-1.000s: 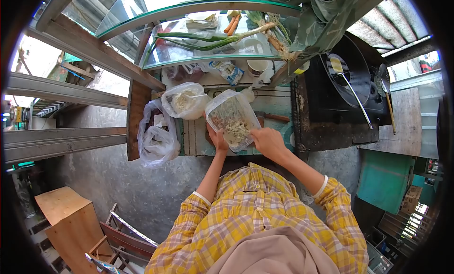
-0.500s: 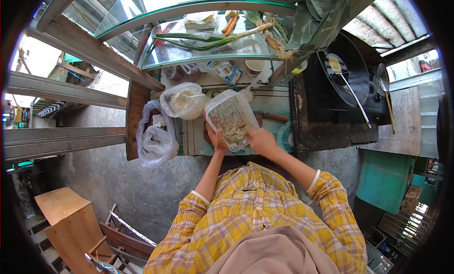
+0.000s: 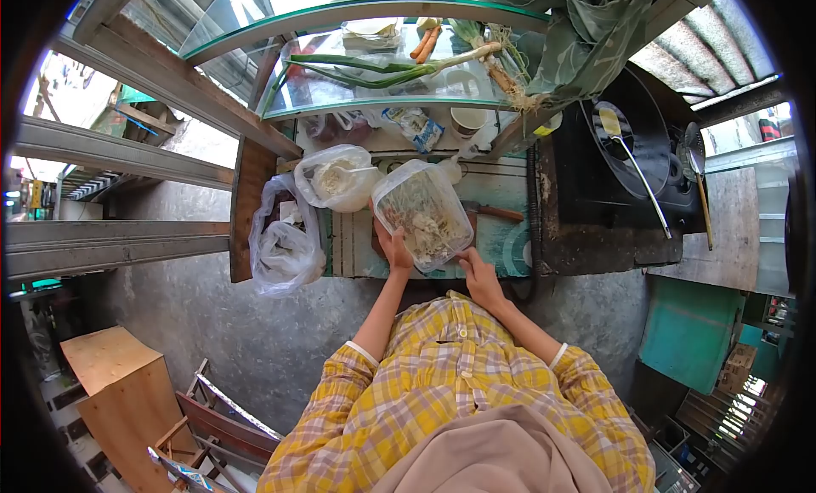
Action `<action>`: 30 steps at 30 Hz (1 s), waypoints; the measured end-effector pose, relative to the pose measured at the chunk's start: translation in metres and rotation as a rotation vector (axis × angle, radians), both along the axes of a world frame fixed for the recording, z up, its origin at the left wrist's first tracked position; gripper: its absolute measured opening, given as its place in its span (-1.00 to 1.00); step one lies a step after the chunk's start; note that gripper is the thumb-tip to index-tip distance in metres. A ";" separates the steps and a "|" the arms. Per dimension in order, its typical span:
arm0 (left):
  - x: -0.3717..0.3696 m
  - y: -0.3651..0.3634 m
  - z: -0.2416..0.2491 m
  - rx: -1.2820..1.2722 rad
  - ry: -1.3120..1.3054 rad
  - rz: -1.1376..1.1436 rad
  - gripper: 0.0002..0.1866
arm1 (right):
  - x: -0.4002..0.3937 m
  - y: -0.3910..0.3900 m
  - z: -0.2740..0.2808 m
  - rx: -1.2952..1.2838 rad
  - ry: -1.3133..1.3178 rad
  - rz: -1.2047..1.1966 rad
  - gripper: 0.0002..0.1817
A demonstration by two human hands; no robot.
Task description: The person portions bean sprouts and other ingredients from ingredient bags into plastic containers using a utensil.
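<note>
A: Who holds what at this crowded counter [image 3: 501, 177]?

B: A person in a yellow plaid shirt [image 3: 463, 370] steadies 1 clear plastic tub [image 3: 415, 185] at the counter's near edge, left hand [image 3: 396, 248] wrapped against its near-left side. The right hand [image 3: 481, 277] curls at the near-right corner; whether its fingers grip the rim or merely rest there, I cannot tell.

A: And inside?

B: A pale, crumbly mixture [image 3: 435, 238], gathered mostly toward the near-right side.

A: What makes for good handling here?

B: In my judgement, a firm left hold, since thin-looking walls could flex under 1-sided pressure. The near edge should not dip: loose crumbs lie close to it.

A: Hazards nearby?

B: I count 2. An open bag [image 3: 355, 195] of white powder sits right beside the tub, where a sideways swing could catch it. Opposite lies a brown-handled tool [image 3: 500, 212], perhaps a knife, partly hidden by the tub.
</note>
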State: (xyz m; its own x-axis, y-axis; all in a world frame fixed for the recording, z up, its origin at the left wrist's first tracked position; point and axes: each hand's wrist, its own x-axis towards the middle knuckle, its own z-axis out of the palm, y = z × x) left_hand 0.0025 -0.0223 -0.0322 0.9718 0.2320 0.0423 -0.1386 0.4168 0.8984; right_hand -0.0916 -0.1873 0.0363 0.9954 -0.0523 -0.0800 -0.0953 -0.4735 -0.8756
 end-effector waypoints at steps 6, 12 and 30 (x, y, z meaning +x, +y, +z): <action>-0.001 0.003 -0.002 -0.006 0.046 -0.015 -0.22 | -0.019 -0.021 0.028 -0.584 0.167 0.144 -0.73; 0.000 0.011 -0.041 -0.047 0.078 -0.057 -0.20 | 0.010 -0.018 0.081 -0.742 0.094 0.236 -0.83; 0.003 0.002 0.022 0.183 -0.012 -0.012 -0.17 | 0.029 0.018 0.034 -0.738 0.146 0.439 -0.86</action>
State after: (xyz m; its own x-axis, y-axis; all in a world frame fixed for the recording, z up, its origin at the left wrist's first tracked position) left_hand 0.0057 -0.0208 -0.0099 0.9736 0.2078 0.0940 -0.1454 0.2478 0.9578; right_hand -0.0622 -0.1694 0.0705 0.9201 0.2450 -0.3057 0.1416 -0.9355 -0.3236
